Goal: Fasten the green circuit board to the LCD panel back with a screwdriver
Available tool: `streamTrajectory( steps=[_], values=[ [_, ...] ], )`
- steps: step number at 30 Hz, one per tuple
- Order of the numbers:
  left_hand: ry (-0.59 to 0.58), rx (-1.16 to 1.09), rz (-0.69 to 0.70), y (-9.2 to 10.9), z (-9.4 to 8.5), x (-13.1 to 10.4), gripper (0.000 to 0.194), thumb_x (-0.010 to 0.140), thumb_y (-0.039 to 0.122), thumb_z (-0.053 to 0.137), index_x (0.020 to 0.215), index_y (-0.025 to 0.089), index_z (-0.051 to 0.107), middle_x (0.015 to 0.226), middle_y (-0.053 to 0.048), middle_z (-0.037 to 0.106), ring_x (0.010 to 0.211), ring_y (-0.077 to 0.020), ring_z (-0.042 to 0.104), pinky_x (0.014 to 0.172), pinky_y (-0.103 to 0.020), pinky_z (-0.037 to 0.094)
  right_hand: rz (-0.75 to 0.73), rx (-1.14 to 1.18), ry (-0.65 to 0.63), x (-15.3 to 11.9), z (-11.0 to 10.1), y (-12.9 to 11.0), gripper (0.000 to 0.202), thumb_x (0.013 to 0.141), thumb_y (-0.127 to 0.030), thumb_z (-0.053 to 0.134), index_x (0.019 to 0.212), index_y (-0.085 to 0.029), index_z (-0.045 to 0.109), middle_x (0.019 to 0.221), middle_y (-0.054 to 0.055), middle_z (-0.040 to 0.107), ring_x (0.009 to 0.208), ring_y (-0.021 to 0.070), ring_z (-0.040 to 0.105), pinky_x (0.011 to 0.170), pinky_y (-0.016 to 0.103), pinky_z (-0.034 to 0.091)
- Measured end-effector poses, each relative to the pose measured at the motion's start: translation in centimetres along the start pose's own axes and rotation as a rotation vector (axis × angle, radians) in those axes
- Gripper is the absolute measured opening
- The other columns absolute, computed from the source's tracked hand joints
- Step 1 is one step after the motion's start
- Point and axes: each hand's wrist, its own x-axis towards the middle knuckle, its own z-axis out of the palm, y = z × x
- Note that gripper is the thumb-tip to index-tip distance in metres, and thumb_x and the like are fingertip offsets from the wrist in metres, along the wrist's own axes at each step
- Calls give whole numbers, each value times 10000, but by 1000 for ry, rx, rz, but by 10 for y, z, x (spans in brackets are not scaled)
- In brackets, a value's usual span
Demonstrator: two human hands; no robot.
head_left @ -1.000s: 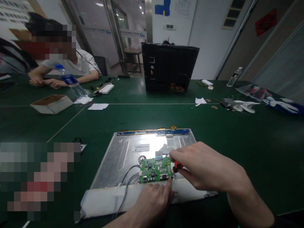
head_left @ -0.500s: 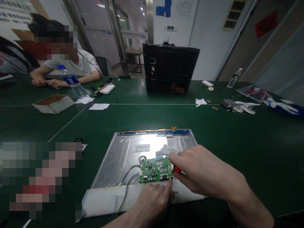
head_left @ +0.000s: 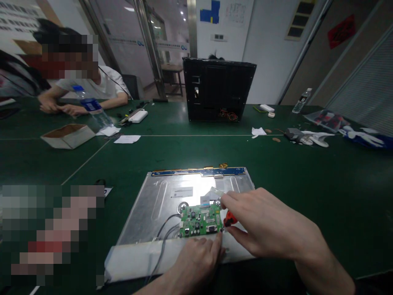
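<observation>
A green circuit board [head_left: 201, 219] lies on the metal back of a flat display panel [head_left: 153, 221]. My left hand [head_left: 199, 258] rests on the pale film [head_left: 132, 260] along the panel's near edge, index finger stretched to the board's near right corner, thumb apart from it. In my right hand [head_left: 260, 221], between thumb and fingers, is a red-and-black screwdriver [head_left: 231, 218], its tip end close to that same corner. The tip itself is hard to make out. Grey cables [head_left: 164, 250] run from the board's left side over the near edge.
Beyond the panel stands a black housing [head_left: 219, 88]. A cardboard box [head_left: 67, 137] and a tilted water bottle [head_left: 93, 108] are on the left, where a person [head_left: 107, 82] sits. Gloves [head_left: 310, 137] and a plastic bag [head_left: 327, 119] lie to the right.
The fingers of my right hand have spread a little and shifted right, so more of the screwdriver handle shows. My left hand keeps its place at the board's corner.
</observation>
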Motion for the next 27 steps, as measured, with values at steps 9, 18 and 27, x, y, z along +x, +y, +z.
streamTrajectory(
  steps=[9, 18, 27],
  values=[
    [33, 1, 13, -2, 1, 1, 299, 1013, 181, 237, 1108, 67, 496, 613, -57, 657, 469, -192, 613, 410, -264, 467, 8, -50, 2, 3, 0, 3, 154, 867, -201, 569, 1020, -211, 582, 839, 7, 674, 679, 155, 585, 534, 296, 276],
    [34, -9, 11, 0, -3, 3, 325, 1022, 185, 207, 1111, 58, 493, 608, -58, 656, 459, -209, 619, 390, -285, 475, -4, -23, 1, -1, 0, 2, 83, 823, -151, 572, 902, -169, 556, 860, 32, 655, 684, 151, 548, 546, 292, 286],
    [49, -9, 14, -1, 0, 1, 321, 1022, 192, 220, 1102, 64, 504, 612, -62, 658, 467, -209, 628, 403, -280, 481, 7, -34, 34, -2, 5, 7, 150, 854, -223, 599, 997, -208, 559, 824, -2, 667, 658, 145, 558, 548, 291, 257]
  ],
)
